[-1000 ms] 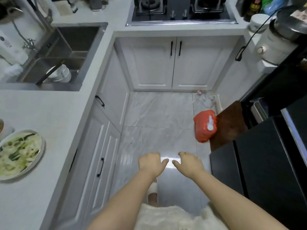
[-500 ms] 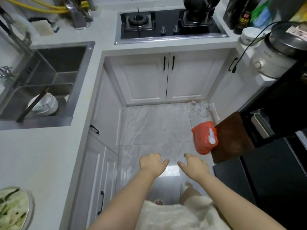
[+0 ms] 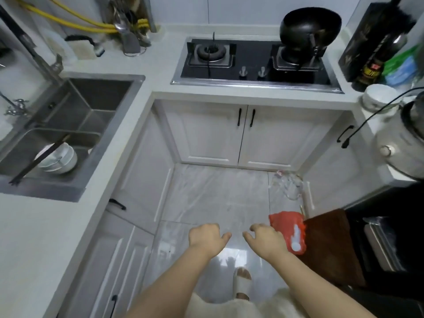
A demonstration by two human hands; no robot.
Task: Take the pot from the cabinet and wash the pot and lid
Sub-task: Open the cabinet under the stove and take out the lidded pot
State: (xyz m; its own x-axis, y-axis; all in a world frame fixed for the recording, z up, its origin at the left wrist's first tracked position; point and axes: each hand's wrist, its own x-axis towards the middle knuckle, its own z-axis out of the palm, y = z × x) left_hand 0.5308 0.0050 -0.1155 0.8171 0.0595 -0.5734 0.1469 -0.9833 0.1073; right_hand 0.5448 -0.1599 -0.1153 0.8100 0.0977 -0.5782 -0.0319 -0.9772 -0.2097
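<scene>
While cabinet doors [image 3: 241,134] hide any pot, hands loosely curled, left [image 3: 207,238], right [image 3: 266,241], holding nothing.

Both your arms are bare all the way up, no sleeves anywhere in shot, and nothing on your wrists either, no watch, no band. Your left hand [image 3: 207,237] and right hand [image 3: 266,239] have no rings or gloves that I can make out. Lower down you've got on some cream, off-white fuzzy-looking garment [image 3: 220,306] along the bottom edge, could be a skirt or shorts, can't tell. One foot is showing, in a pale open-toe slide sandal [image 3: 241,285] with a wide strap over the top, toes poking out.
</scene>
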